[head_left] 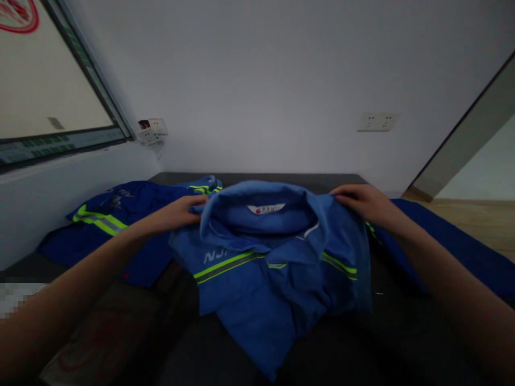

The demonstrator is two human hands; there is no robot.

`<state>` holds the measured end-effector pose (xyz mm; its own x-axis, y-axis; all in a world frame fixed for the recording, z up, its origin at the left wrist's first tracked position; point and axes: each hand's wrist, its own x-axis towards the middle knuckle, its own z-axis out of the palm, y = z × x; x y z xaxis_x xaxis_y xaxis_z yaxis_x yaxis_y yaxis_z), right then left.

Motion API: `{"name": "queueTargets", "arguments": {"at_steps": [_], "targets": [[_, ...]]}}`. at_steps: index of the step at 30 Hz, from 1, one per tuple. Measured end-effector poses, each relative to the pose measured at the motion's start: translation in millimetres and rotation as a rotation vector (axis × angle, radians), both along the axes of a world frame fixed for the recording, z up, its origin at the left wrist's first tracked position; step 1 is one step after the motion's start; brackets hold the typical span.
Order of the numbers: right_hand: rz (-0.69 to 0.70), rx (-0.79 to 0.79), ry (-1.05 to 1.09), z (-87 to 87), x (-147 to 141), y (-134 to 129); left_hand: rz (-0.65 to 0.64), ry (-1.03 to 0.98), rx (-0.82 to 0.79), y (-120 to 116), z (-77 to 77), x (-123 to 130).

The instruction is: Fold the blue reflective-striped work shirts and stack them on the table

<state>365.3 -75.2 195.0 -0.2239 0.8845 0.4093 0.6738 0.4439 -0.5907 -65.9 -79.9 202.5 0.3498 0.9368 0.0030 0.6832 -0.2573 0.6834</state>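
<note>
Blue cloth fills the middle of my head view: one jacket [249,289], held between the left hand [191,209] and the right hand [358,201]. Each hand pinches a shoulder, its fingers pressed on the fabric with little gap, so neither is nearer. From the fingers, the jacket lies inward and toward the near side; its long axis seems to run from the far collar [257,189] to a near pointed corner. Below I see a dark table [317,182], with a second jacket [139,230] at left and a blue garment [454,230] at right. Behind stands a pale wall [257,80] with a socket [377,121].
</note>
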Motion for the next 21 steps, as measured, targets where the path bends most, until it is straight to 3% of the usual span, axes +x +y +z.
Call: {"name": "queueTargets", "arguments": {"at_steps": [4, 7, 12, 17, 21], "targets": [[0.07, -0.142, -0.059, -45.5, -7, 26, -0.168, 0.015, -0.249, 16, -29.6, -1], [0.139, -0.159, -0.045, -58.3, -4, 25, -0.209, -0.087, -0.37, 15, -33.5, -8], [0.259, -0.146, 0.001, -42.9, 4, 11, -0.064, -0.107, -0.215, 12, -28.5, -10], [0.163, -0.113, 0.075, -24.4, 6, -3, 0.044, -0.234, 0.002, 6, -20.0, -3], [0.126, -0.104, 0.144, -0.2, 11, -21, 0.134, -0.284, 0.196, -7, 1.8, 2]]}}
